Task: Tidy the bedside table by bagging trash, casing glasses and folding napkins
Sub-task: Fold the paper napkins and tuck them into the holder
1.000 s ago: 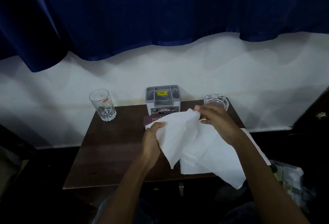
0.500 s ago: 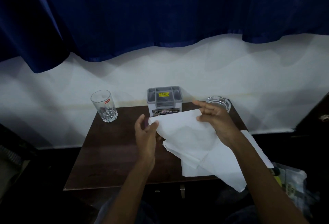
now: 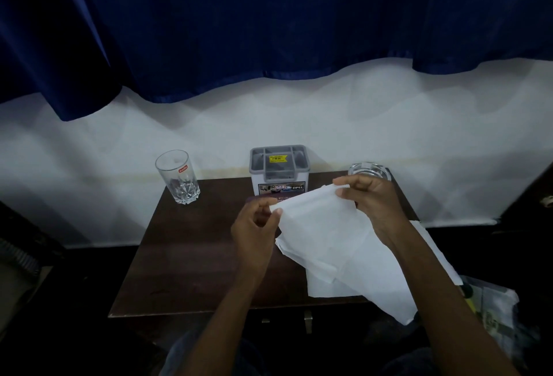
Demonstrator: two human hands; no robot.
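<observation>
— White paper is what I've got between both hands. The napkin (image 3: 323,226) hangs over the right half of the desk (image 3: 191,256), its top edge lifted and stretched.

— Who's holding what?

— My left hand (image 3: 254,232) pinches the near-left corner between thumb and fingers; my right hand (image 3: 371,205) pinches the far-right corner, close to the ashtray (image 3: 369,170). Hands are apart, both clamped on the sheet.

— Which way does the edge run?

— Slanted: from low left up to the right and away from me. The rest drapes down and trails off the desk's right front edge, seemingly over more white sheets; I can't tell how many layers.

— So the fold?

— I'd judge it turns on that taut edge: bring it down toward me onto the hanging part. Neither hand is nearer the sheet; both already hold it. The glass (image 3: 178,176) and organiser (image 3: 279,172) stand clear behind.
</observation>
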